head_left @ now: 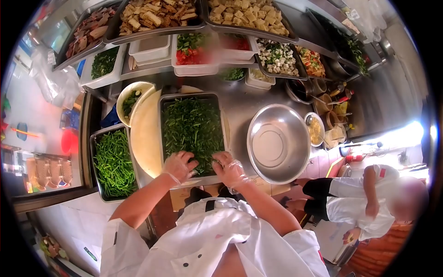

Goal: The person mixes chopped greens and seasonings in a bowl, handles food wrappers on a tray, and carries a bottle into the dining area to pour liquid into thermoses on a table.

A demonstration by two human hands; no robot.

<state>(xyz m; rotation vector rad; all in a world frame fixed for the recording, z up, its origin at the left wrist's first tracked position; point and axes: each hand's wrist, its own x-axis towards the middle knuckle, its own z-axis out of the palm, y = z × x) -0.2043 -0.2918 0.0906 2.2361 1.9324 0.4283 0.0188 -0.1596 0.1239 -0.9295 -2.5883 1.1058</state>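
A metal tray (191,124) of chopped dark green vegetables (194,127) lies in front of me on the counter. My left hand (180,166), in a clear plastic glove, rests over the tray's near edge, its bent fingers apart on the greens. To its right, my right hand (227,171), also gloved, touches the greens with fingers bent and apart. The fingertips are partly hidden among the cut pieces. Beneath the tray is a round, pale board (145,138).
Left of the board stands a tray of green beans (114,161), with a pale tub (134,99) behind it. A large steel bowl (278,144) sits to the right. Food trays (249,18) line the shelf above. A co-worker (355,198) stands at the right.
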